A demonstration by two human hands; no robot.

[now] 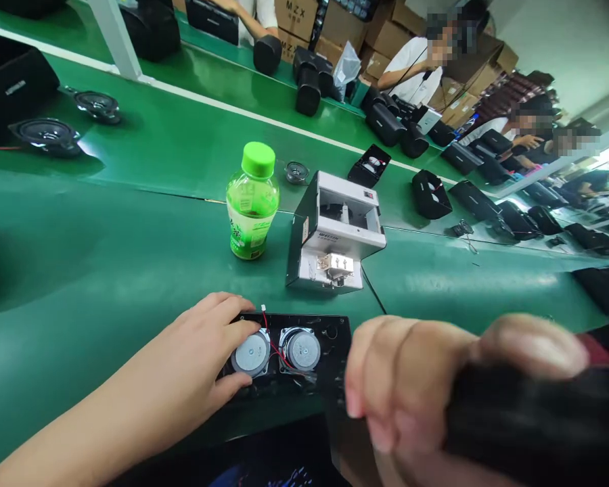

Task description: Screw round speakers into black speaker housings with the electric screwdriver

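Note:
A black panel [335,331] with two round silver-backed speakers lies at the front middle of the green table. My left hand [216,348] grips its left end, the fingers around the left speaker [252,353]. Beside it is the right speaker [303,350], with a thin red wire [279,353] running between them to a small white connector [263,308]. Close to the camera at the lower right, my right hand [411,379] is closed around a dark object [538,426], blurred and partly out of frame, so its kind cannot be made out.
A green-capped bottle [254,203] and a white and black machine [335,233] stand behind the panel. A loose speaker [297,172] lies farther back. Two more speakers and a black case [17,88] are at the left. Black cases line the right; people work across the table.

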